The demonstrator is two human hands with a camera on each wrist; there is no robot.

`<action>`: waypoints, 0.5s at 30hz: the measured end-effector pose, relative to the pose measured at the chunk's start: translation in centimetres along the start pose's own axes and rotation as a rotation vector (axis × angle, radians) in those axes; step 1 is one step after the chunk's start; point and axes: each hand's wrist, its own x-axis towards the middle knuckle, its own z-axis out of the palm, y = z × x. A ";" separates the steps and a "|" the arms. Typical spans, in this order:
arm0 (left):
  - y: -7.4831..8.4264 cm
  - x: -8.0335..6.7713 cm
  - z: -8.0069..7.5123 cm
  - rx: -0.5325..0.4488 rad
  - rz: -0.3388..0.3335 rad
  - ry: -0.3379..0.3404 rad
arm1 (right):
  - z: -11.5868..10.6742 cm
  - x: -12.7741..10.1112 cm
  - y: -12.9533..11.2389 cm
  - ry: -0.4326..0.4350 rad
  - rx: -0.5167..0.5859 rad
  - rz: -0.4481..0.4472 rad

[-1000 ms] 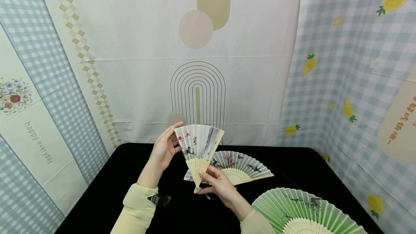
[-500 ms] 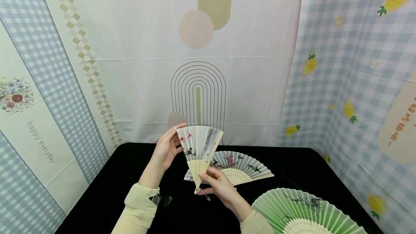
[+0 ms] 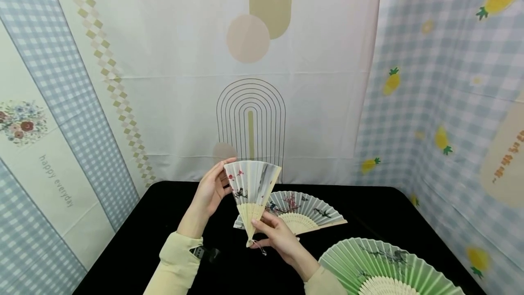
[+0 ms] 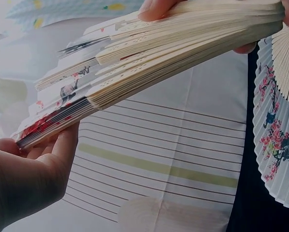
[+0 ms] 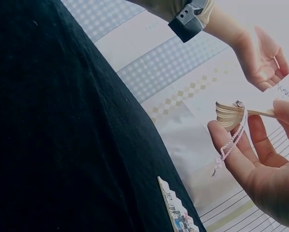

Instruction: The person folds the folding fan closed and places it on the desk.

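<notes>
A partly folded white paper fan (image 3: pixel 251 190) with painted blossoms is held upright above the black table (image 3: pixel 135 240). My left hand (image 3: pixel 210 188) holds its outer left edge, thumb and fingers curled round the stacked folds (image 4: pixel 52 118). My right hand (image 3: pixel 274 233) pinches the bamboo ribs near the pivot (image 5: pixel 229 115), where a thin pink cord (image 5: pixel 231 140) dangles. In the left wrist view the ribs (image 4: pixel 173 43) are bunched close together.
A second white blossom fan (image 3: pixel 300 211) lies spread flat on the table behind my right hand. A green fan (image 3: pixel 380 265) lies spread at the near right. Patterned cloth walls (image 3: pixel 163 81) close in the back and both sides.
The held fan has narrowed slightly as my left hand pushes its edge to the right. The fans on the table have not moved.
</notes>
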 end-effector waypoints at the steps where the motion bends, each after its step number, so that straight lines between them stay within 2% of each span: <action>1: 0.0 0.0 0.0 -0.002 0.000 0.000 | 0.0 0.0 0.0 0.000 -0.002 -0.001; 15: -0.1 0.0 0.0 0.000 -0.007 0.002 | 0.0 0.0 0.1 -0.002 0.002 0.001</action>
